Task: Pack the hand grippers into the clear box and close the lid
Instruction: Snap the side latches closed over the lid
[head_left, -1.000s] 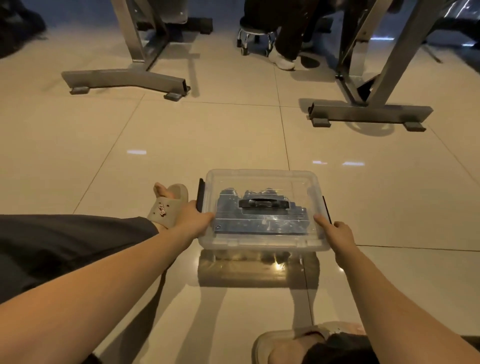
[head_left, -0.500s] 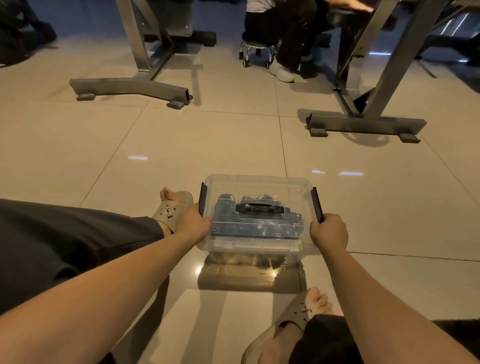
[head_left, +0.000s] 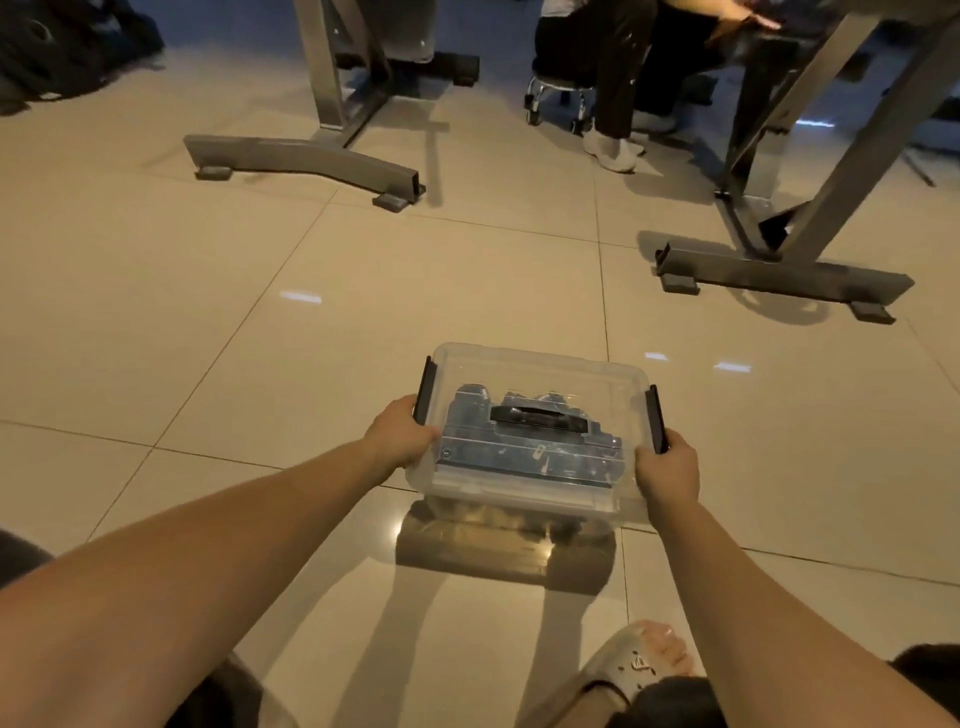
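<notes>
Sitting on the tiled floor (head_left: 218, 322), clear box (head_left: 530, 499) holds the hand grippers (head_left: 524, 441), lid on. Left hand (head_left: 400, 436) and right hand (head_left: 667, 470) fingers grasp its side latches. Closing step, probably; next, confirm both latches seated.

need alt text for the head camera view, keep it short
Two bare hands, left hand and right hand, grip the sides of a lidded clear box of hand grippers by its black side latches, over a glossy tiled floor. Metal table legs and a seated person fill the background.
</notes>
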